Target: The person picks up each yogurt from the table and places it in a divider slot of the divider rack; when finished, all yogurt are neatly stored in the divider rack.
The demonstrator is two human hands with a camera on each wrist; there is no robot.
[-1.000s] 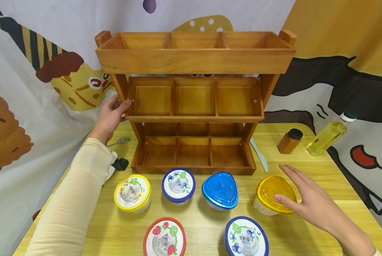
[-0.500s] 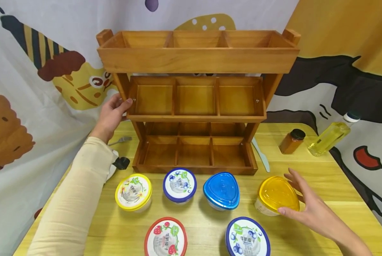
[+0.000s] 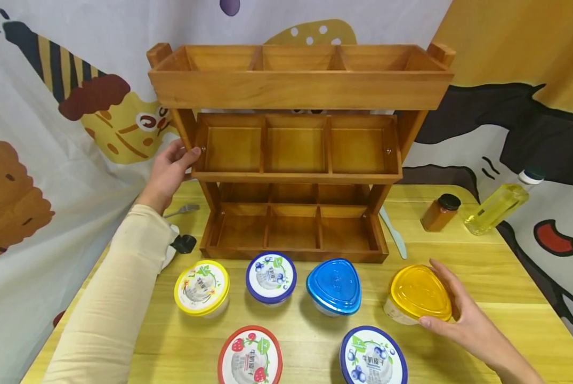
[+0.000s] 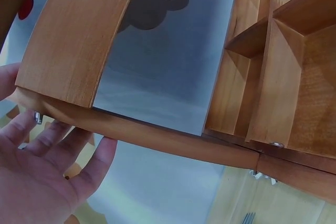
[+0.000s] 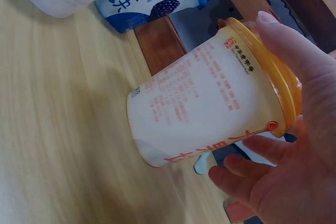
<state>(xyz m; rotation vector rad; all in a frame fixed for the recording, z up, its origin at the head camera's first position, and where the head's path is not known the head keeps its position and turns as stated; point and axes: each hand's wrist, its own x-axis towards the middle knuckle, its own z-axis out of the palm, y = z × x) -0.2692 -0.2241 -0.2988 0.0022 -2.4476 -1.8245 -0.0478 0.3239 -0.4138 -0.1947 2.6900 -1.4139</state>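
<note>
On the left, my left hand [image 3: 168,172] holds the side of a three-tier wooden shelf [image 3: 300,90] at its middle tier. The left wrist view shows the thumb and fingers on opposite sides of the wooden side post [image 4: 152,137]. At the right, my right hand [image 3: 470,317] has its thumb and fingers around the rounded yellow lid of a white yogurt cup [image 3: 421,293]. The right wrist view shows the thumb on the lid's rim and the other fingers curled on the far side. This cup [image 5: 194,98] has red print and stands on the table.
Near the shelf stand a yellow-rimmed tub [image 3: 202,287], a blue-rimmed tub [image 3: 271,277] and a blue-lidded cup [image 3: 334,286]. Closer are red-rimmed [image 3: 250,356] and blue-rimmed [image 3: 373,356] tubs. A knife [image 3: 393,233], jar [image 3: 441,212], oil bottle [image 3: 499,205] and fork [image 3: 183,209] lie farther back.
My right hand has come down from above the yellow-lidded cup and closed its thumb and fingers around the lid. The left hand stays on the shelf; the view has shifted slightly.
</note>
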